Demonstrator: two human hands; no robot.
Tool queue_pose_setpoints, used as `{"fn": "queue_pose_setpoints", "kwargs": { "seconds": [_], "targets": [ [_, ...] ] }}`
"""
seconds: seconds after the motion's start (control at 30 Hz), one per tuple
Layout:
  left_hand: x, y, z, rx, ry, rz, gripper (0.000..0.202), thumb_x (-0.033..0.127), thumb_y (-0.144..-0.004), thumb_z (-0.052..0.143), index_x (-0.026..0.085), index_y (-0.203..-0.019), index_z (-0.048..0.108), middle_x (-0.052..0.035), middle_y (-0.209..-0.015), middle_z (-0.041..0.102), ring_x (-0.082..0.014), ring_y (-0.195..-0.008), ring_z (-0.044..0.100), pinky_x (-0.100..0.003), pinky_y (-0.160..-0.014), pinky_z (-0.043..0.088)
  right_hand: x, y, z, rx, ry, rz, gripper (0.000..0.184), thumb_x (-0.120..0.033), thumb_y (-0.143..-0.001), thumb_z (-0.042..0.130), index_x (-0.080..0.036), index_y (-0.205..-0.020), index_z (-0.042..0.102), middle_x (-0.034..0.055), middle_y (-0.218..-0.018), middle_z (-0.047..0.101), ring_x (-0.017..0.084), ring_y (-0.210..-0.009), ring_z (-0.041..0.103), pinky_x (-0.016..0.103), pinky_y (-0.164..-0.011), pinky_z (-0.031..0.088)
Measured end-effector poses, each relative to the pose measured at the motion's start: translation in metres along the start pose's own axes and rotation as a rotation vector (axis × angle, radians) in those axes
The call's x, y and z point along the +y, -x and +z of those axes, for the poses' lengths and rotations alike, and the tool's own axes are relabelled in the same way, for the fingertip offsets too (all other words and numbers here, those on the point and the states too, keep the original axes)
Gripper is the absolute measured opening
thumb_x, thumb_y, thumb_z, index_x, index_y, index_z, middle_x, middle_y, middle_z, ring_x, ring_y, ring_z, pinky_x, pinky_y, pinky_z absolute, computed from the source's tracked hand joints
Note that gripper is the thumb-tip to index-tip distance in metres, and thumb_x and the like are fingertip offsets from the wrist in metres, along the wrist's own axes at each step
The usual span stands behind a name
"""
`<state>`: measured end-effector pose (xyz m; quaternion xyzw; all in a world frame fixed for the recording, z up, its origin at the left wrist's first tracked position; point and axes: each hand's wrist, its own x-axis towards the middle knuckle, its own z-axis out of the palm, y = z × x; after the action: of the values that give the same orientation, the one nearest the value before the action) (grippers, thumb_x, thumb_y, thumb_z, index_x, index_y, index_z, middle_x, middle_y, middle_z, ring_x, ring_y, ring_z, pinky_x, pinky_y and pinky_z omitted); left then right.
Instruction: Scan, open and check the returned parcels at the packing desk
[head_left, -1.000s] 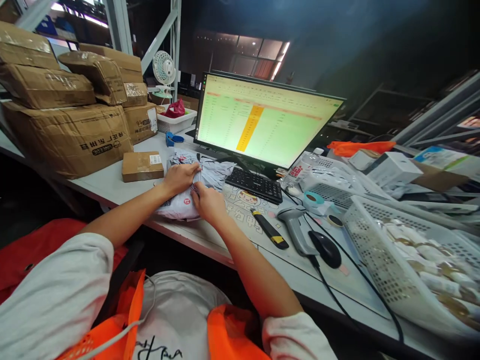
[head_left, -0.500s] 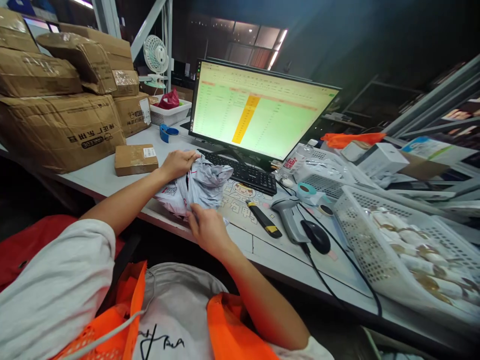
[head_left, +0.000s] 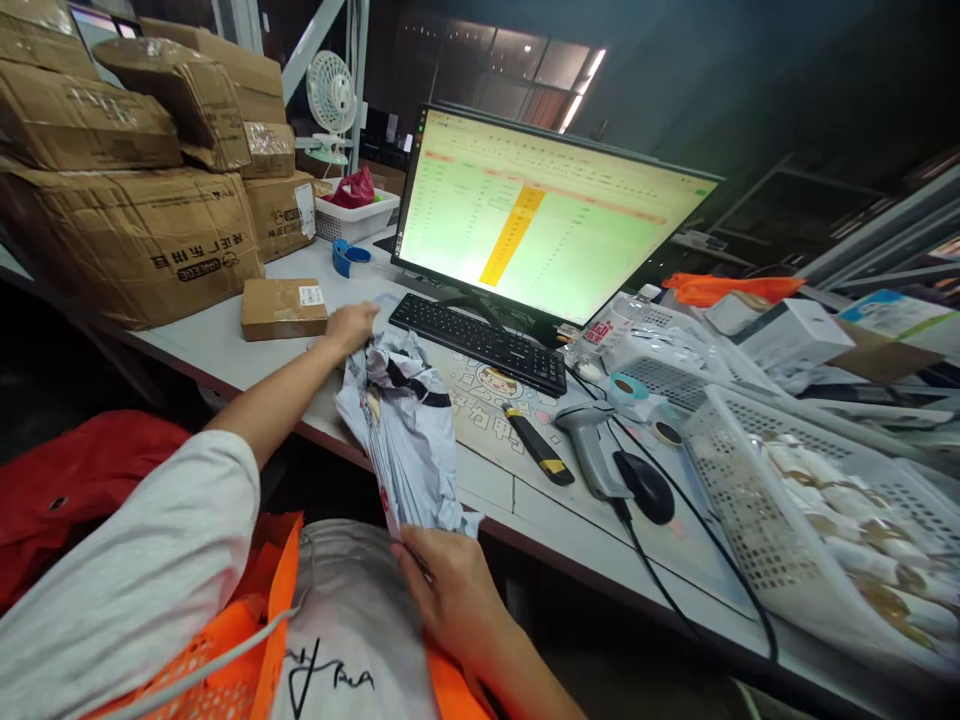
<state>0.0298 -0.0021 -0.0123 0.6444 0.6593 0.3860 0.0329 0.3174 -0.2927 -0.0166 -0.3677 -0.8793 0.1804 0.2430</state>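
A crumpled grey-white plastic mailing bag (head_left: 420, 430) is stretched between my two hands over the desk's front edge. My left hand (head_left: 351, 330) is closed on its far end, close to the small cardboard box. With fingers wrapped round the near end, my right hand (head_left: 450, 580) holds the bag low in front of my body. An opening shows in the bag's upper part, with dark strips and something yellowish inside that I cannot make out. To the right of the bag lies a black and yellow utility knife (head_left: 537, 445).
Behind the bag are a keyboard (head_left: 480, 340) and a monitor (head_left: 547, 220). A barcode scanner (head_left: 592, 450), a mouse (head_left: 643, 486) and cables lie on the right, beside a white basket (head_left: 739, 510) of wrapped rolls. Cardboard boxes (head_left: 142, 240) are stacked at left; a small box (head_left: 283, 310) lies nearer.
My right hand has pulled down toward my body, drawing the bag out long and opening it up. My left hand has stayed near the same spot, and the view has shifted slightly.
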Motion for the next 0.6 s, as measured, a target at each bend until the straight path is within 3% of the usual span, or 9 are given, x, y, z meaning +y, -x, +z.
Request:
{"fn": "queue_pose_setpoints", "kwargs": {
  "seconds": [0.07, 0.13, 0.23, 0.33, 0.37, 0.43, 0.53, 0.6],
  "targets": [
    [0.006, 0.012, 0.005, -0.033, -0.008, -0.021, 0.038, 0.045, -0.104, 0.049, 0.018, -0.089, 0.071, -0.0092, -0.078, 0.07, -0.0253, -0.081, 0.064, -0.031, -0.075, 0.041, 0.01, 0.004, -0.015, 0.027, -0.026, 0.071, 0.02, -0.025, -0.102, 0.053, -0.023, -0.098, 0.072, 0.0034, -0.078, 0.071, 0.017, -0.068, 0.067, 0.027, -0.06, 0.046],
    [0.018, 0.026, -0.003, -0.018, -0.005, -0.018, 0.045, 0.049, -0.107, 0.038, 0.019, -0.096, 0.069, -0.0114, -0.085, 0.071, -0.0274, -0.087, 0.066, -0.033, -0.078, 0.043, 0.016, 0.001, -0.037, 0.167, -0.028, 0.116, 0.019, -0.028, -0.102, 0.055, -0.025, -0.107, 0.074, 0.0055, -0.087, 0.072, 0.019, -0.077, 0.07, 0.029, -0.066, 0.052],
    [0.044, 0.053, -0.037, 0.128, -0.002, 0.151, 0.046, 0.055, -0.106, 0.038, 0.018, -0.108, 0.066, -0.0156, -0.106, 0.07, -0.031, -0.105, 0.064, -0.039, -0.092, 0.045, 0.019, -0.016, -0.065, 0.417, -0.006, 0.111, 0.021, -0.029, -0.102, 0.056, -0.026, -0.113, 0.073, 0.008, -0.098, 0.073, 0.021, -0.091, 0.071, 0.033, -0.079, 0.056],
    [0.072, 0.084, -0.072, 0.232, 0.001, 0.356, 0.041, 0.054, -0.1, 0.052, 0.018, -0.113, 0.064, -0.017, -0.127, 0.064, -0.0334, -0.121, 0.057, -0.043, -0.105, 0.042, 0.024, -0.048, -0.071, 0.417, -0.028, 0.065, 0.023, -0.03, -0.103, 0.053, -0.024, -0.112, 0.074, 0.0084, -0.104, 0.073, 0.022, -0.097, 0.07, 0.035, -0.087, 0.056],
    [0.079, 0.093, -0.079, 0.176, 0.01, 0.393, 0.038, 0.052, -0.101, 0.053, 0.018, -0.113, 0.065, -0.0159, -0.125, 0.065, -0.0321, -0.119, 0.059, -0.041, -0.103, 0.044, 0.028, -0.061, -0.067, 0.374, -0.038, 0.048, 0.025, -0.03, -0.103, 0.051, -0.023, -0.113, 0.074, 0.0088, -0.107, 0.073, 0.021, -0.1, 0.069, 0.036, -0.09, 0.055],
    [0.086, 0.105, -0.082, -0.085, -0.018, 0.414, 0.031, 0.046, -0.101, 0.054, 0.019, -0.11, 0.067, -0.013, -0.111, 0.071, -0.0286, -0.104, 0.066, -0.037, -0.092, 0.048, 0.04, -0.086, -0.054, 0.275, -0.018, 0.031, 0.031, -0.028, -0.103, 0.048, -0.021, -0.118, 0.074, 0.0113, -0.122, 0.071, 0.023, -0.113, 0.066, 0.039, -0.101, 0.052],
    [0.078, 0.105, -0.065, -0.522, -0.216, 0.322, 0.04, 0.051, -0.091, 0.069, 0.017, -0.112, 0.07, -0.015, -0.105, 0.074, -0.0316, -0.096, 0.07, -0.035, -0.081, 0.05, 0.066, -0.115, -0.029, 0.176, 0.073, 0.094, 0.045, -0.027, -0.098, 0.051, -0.013, -0.139, 0.065, 0.0185, -0.149, 0.056, 0.03, -0.139, 0.05, 0.049, -0.119, 0.037],
    [0.069, 0.1, -0.05, -0.715, -0.292, 0.28, 0.053, 0.061, -0.085, 0.071, 0.016, -0.114, 0.071, -0.0194, -0.113, 0.074, -0.0365, -0.101, 0.07, -0.037, -0.081, 0.051, 0.083, -0.124, -0.016, 0.16, 0.079, 0.178, 0.063, -0.034, -0.095, 0.056, -0.01, -0.154, 0.049, 0.022, -0.159, 0.044, 0.033, -0.15, 0.038, 0.054, -0.123, 0.03]
  ]
}}
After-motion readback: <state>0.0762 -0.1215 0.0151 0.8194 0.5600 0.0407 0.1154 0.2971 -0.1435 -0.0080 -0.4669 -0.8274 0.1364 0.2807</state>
